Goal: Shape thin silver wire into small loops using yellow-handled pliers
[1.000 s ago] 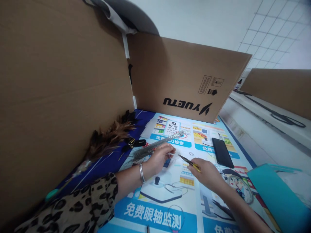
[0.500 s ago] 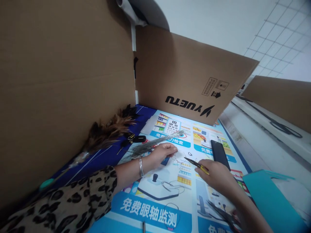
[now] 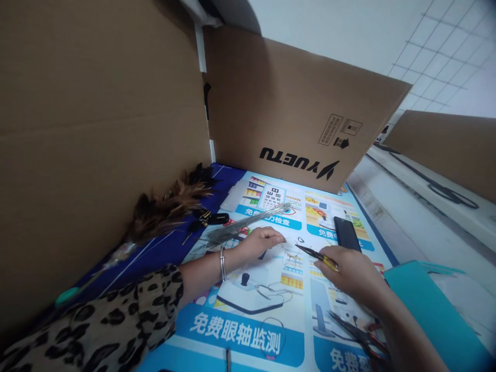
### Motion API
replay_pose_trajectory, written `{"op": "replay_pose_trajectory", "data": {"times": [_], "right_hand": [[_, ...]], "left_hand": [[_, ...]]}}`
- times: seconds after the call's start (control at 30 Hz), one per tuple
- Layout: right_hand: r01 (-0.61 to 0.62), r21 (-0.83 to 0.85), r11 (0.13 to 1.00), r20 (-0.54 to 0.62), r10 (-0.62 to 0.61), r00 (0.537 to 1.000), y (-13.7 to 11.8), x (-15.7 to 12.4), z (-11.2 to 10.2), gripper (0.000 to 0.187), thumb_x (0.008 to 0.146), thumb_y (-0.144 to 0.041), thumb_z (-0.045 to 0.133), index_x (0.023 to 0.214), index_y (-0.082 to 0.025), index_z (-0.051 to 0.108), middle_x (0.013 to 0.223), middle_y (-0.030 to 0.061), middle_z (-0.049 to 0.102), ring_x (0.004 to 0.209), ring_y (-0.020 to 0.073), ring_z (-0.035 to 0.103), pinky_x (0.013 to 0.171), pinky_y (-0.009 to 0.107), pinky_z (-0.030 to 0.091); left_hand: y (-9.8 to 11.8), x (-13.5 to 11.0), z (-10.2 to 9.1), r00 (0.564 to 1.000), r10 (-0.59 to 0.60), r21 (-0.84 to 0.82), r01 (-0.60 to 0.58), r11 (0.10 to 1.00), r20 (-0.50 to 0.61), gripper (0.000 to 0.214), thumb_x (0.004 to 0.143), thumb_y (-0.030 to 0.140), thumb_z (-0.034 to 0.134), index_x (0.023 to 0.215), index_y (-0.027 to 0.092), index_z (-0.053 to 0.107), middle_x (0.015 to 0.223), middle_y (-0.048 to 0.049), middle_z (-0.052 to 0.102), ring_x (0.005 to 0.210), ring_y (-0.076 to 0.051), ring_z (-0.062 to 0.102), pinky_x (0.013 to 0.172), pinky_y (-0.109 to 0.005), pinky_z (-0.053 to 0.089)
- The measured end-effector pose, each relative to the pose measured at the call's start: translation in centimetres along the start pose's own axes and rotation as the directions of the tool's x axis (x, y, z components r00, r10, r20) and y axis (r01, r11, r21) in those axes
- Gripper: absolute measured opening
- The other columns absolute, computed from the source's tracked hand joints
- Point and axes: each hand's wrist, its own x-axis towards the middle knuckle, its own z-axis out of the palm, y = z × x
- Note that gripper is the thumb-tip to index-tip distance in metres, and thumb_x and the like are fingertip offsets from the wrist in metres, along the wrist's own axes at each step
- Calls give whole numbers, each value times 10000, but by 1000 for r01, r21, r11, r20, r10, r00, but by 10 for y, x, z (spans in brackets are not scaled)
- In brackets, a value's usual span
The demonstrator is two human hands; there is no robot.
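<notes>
My left hand [image 3: 260,242] rests on the printed poster [image 3: 248,330] with its fingers pinched on a thin bent wire piece [image 3: 290,253]. A silver bangle sits on that wrist, and the sleeve has a leopard print. My right hand [image 3: 351,276] grips slim yellow-handled pliers [image 3: 315,254], whose dark tip points left at the wire near my left fingertips. A bundle of straight metal wires [image 3: 248,225] lies just behind my left hand.
Cardboard walls [image 3: 294,113] enclose the desk at left and back. A feather duster [image 3: 163,209] and a black clip lie at left. A black phone [image 3: 346,233] lies ahead right, a teal board [image 3: 430,315] at right, scissors [image 3: 360,338] near my right forearm.
My left hand has settled lower onto the poster, beside the wire bundle rather than lifted over it. The right hand with the pliers stays close, and scissors have come into view.
</notes>
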Motion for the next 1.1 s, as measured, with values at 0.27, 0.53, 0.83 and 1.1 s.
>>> {"op": "replay_pose_trajectory", "data": {"times": [0.27,0.53,0.83,1.1], "right_hand": [[8,14,1000,34,-8,999,5,2,5,242,833,-419,436,839,-241,599,836,45,657,770,206,604,600,257,344],[14,59,998,50,-17,999,3,6,12,247,833,-430,438,805,-235,587,807,38,656,711,186,593,572,244,321],[67,214,974,97,-90,991,6,15,29,251,831,-423,451,809,-230,610,788,34,649,738,177,585,622,246,360],[68,533,843,-13,-73,997,10,29,54,261,845,-438,432,829,-213,563,791,-4,601,742,146,542,637,238,390]], "left_hand": [[-3,2,0,1000,-23,-61,23,998,-6,255,799,355,530,885,144,645,698,-8,562,653,-111,493,622,-230,387],[-3,3,-1,997,43,-54,-47,997,-65,191,785,331,550,779,147,600,740,-16,579,709,-122,525,670,-233,408],[5,-2,2,999,52,-74,-53,996,-15,199,839,329,472,789,159,562,710,-16,600,686,-115,536,674,-234,411],[4,0,2,996,52,-64,-57,996,-72,197,827,348,488,781,165,546,669,5,550,635,-100,499,635,-226,400]]}}
